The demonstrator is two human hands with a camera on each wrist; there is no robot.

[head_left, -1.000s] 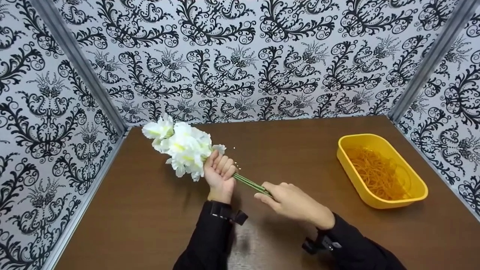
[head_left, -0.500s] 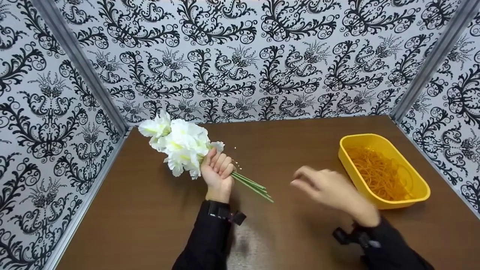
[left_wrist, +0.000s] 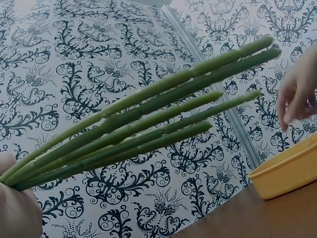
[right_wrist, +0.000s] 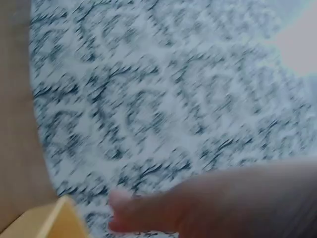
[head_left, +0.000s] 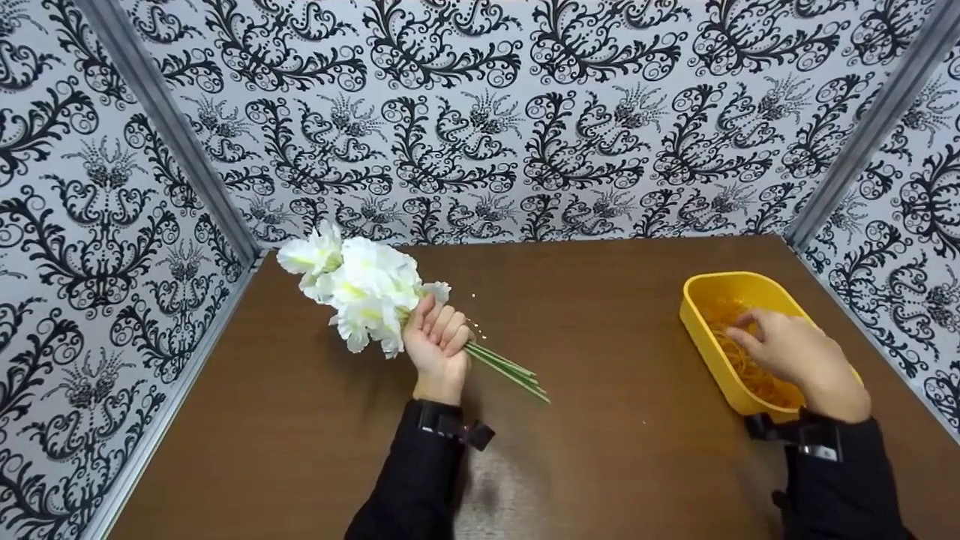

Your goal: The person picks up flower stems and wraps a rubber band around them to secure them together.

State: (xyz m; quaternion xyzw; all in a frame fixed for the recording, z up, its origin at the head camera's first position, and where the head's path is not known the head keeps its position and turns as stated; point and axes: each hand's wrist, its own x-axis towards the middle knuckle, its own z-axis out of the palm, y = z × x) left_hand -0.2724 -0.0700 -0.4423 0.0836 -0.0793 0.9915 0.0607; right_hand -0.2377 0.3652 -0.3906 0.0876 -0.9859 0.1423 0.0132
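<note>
My left hand [head_left: 441,349] grips a bunch of white artificial-looking flowers [head_left: 367,289] just below the blooms. Their green stems [head_left: 504,366] stick out of the fist toward the lower right; in the left wrist view several stems [left_wrist: 148,101] fan apart, with uneven ends. Over at the right, my right hand [head_left: 806,364] hovers above a yellow plastic tub [head_left: 709,360], thumb and forefinger apart and loosely bent. Thin amber rubber bands [head_left: 754,375] lie in the tub, partly hidden by that hand. In the blurred right wrist view, nothing shows between the fingers [right_wrist: 129,213].
A brown table [head_left: 585,300] carries the tub near its right side. Patterned walls [head_left: 450,112] enclose it at the back and both sides, with grey metal posts [head_left: 172,127] in the corners. Tiny white dots [head_left: 480,330] show beside the left fist.
My right hand has let go of the stem ends and moved right, over the tub. The freed stems have spread slightly. The left hand keeps its grip almost in place.
</note>
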